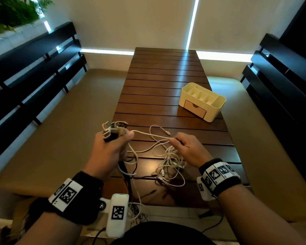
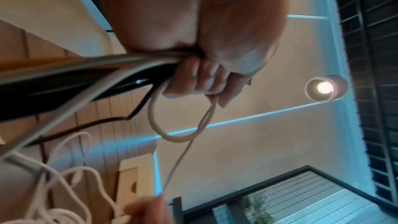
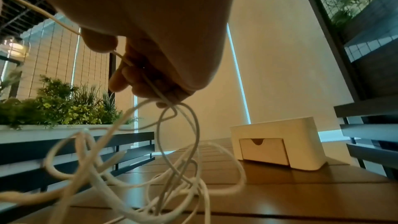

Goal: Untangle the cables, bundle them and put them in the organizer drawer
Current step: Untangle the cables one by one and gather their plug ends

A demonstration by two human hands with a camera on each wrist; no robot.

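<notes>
- Left hand (image 1: pixel 111 147) was clenched around a bunch of cables, white and black, with their silver USB plugs (image 1: pixel 114 129) fanned out above the fist.
- Left wrist view: fingers (image 2: pixel 200 81) curled tight on the strands, one beige loop hanging below the fist.
- Right hand (image 1: pixel 185 147) pinched a single thin white cable (image 1: pixel 152 134) between thumb and fingertips; that strand ran across to the left hand, clear of the tabletop.
- Rest of the tangled white cable pile (image 1: pixel 170 165) sat on the dark brown slatted wooden tabletop (image 1: pixel 166 71), between and just below the two hands; some strands trailed off the near edge.
- Cream plastic organizer with top compartments (image 1: pixel 202 101) stood on the tabletop's right side, well apart from the tangle.
- Its light wooden front drawer (image 1: pixel 195 108) was closed; no cable in it or in the compartments.
- Green plants (image 1: pixel 11 13) beyond the dark railing at far left.
</notes>
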